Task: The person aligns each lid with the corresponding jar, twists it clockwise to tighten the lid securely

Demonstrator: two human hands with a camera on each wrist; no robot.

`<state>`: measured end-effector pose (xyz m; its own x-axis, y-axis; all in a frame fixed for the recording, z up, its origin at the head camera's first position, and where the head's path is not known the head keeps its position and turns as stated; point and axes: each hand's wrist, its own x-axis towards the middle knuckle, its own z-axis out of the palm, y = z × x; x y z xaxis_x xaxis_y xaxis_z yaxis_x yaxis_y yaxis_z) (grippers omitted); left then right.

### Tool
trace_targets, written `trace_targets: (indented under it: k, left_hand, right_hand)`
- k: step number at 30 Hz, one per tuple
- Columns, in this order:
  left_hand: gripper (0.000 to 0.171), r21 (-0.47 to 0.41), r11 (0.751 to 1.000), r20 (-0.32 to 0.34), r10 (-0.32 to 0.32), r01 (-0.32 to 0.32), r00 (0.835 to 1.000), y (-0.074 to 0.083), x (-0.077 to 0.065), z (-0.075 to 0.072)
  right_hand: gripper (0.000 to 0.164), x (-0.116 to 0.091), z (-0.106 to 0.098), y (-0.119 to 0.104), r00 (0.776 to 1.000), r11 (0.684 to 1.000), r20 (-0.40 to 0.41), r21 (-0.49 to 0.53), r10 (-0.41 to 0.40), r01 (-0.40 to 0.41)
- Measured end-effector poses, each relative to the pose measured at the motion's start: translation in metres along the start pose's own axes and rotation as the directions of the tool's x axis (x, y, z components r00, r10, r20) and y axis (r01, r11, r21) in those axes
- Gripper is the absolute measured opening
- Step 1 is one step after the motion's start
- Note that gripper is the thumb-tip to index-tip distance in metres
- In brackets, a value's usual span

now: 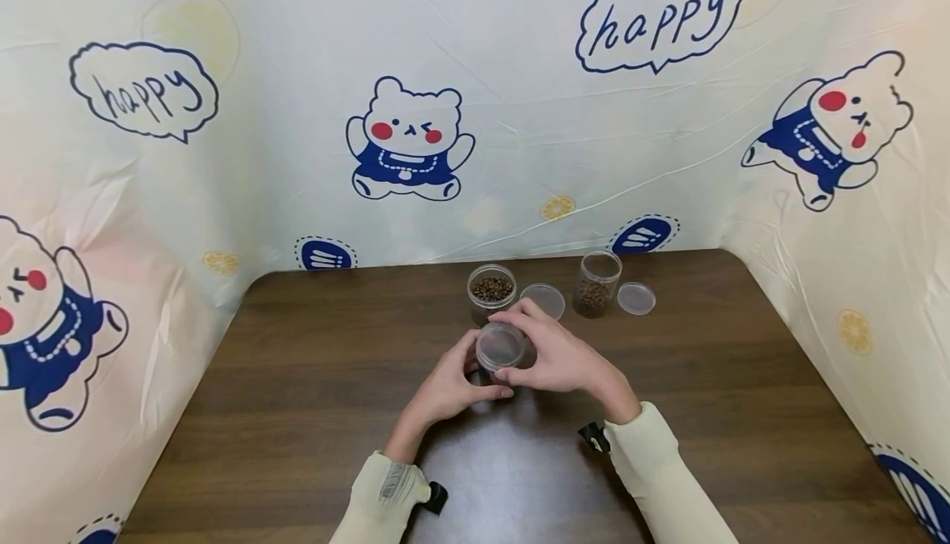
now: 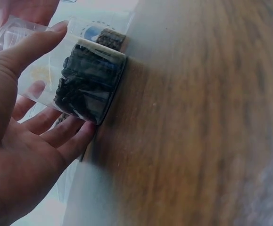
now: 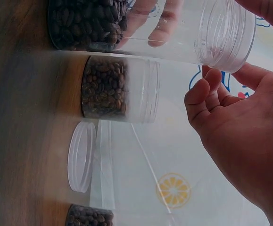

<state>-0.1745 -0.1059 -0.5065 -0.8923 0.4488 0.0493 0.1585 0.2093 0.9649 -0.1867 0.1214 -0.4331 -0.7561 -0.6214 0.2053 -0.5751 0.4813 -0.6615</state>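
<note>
A see-through jar (image 2: 89,82) with dark coffee beans in its lower part stands upright between my hands, its lid (image 1: 500,346) on top. My left hand (image 1: 449,383) holds the jar's body, thumb on the near side and fingers round the other, as the left wrist view shows. With thumb and fingers curled round its rim, my right hand (image 1: 557,350) grips the lid. Just behind is an uncovered jar (image 1: 491,290) partly filled with brown beans; in the right wrist view this second jar (image 3: 105,87) stands beside the held one.
A third uncovered jar (image 1: 596,288) with beans stands at the back right of the wooden table (image 1: 297,412). One loose lid (image 1: 544,301) lies between the two back jars, another lid (image 1: 637,298) to the right. A printed curtain (image 1: 519,148) hangs behind the table.
</note>
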Motion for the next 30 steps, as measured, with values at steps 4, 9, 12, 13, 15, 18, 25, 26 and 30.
trace_targets:
  k: [4,9,12,13,15,18,25,26,30]
  left_hand:
    - [0.078,-0.002,1.000,0.003,0.001,-0.001,1.000,-0.0002,0.0000,-0.0002]
    - [0.078,-0.001,1.000,0.004,-0.004,0.004,1.000,-0.0006,-0.0005,-0.0007]
    - [0.078,-0.003,1.000,0.007,0.000,0.000,1.000,-0.0005,-0.0009,-0.0010]
    - [0.078,-0.001,1.000,0.007,0.001,-0.001,1.000,-0.0006,-0.0009,-0.0011]
    - [0.078,0.002,1.000,0.009,0.003,-0.003,1.000,-0.0009,-0.0009,-0.0013]
    - [0.079,0.008,1.000,0.011,0.003,-0.003,1.000,-0.0017,-0.0004,-0.0018]
    - [0.077,0.027,1.000,0.012,-0.001,0.001,1.000,-0.0005,-0.0007,-0.0025]
    - [0.077,0.030,1.000,0.012,-0.001,0.001,1.000,-0.0004,-0.0010,-0.0026]
    - [0.076,0.039,0.999,0.012,-0.001,0.000,1.000,-0.0003,-0.0016,-0.0028]
  right_hand:
    - [0.070,0.0001,0.0008,0.0010,1.000,1.000,0.000,0.001,0.002,-0.002]
    - [0.070,0.0007,0.0007,0.0022,1.000,1.000,0.005,0.014,-0.007,0.007]
    - [0.070,0.0011,0.0003,0.0030,1.000,1.000,0.014,0.025,-0.018,0.018]
    - [0.070,0.0013,0.0002,0.0033,1.000,0.999,0.017,0.030,-0.023,0.022]
    - [0.069,0.0018,-0.0001,0.0040,0.999,0.999,0.022,0.041,-0.035,0.035]
    - [0.070,0.0033,-0.0010,0.0047,0.998,0.997,0.031,0.059,-0.053,0.051]
    - [0.071,0.0066,-0.0025,0.0081,0.995,0.993,0.076,0.106,-0.063,0.055]
    - [0.071,0.0072,-0.0025,0.0086,0.995,0.992,0.083,0.114,-0.064,0.055]
    - [0.071,0.0075,-0.0023,0.0100,0.994,0.989,0.100,0.143,-0.051,0.037]
